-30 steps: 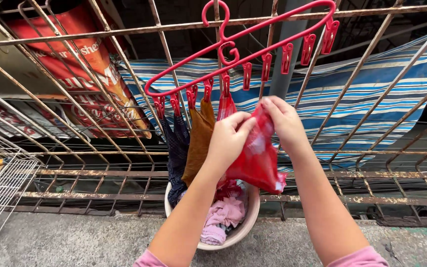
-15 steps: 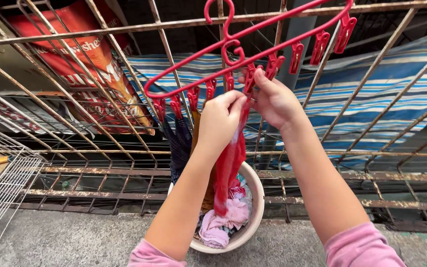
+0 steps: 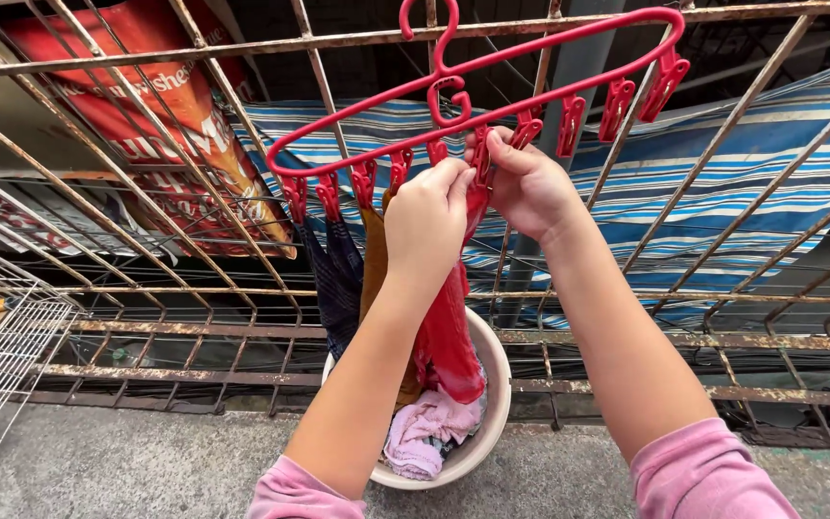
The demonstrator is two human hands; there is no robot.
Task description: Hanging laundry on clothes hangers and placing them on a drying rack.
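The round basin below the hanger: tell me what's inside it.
The basin holds a crumpled pink cloth. The hanging red cloth, the brown cloth and the left forearm cover the rest, so anything deeper is hidden.

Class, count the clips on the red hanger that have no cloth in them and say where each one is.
3 empty clips show on the red hanger, all on its right end: one, the next, and the outermost. The right hand may hide others.
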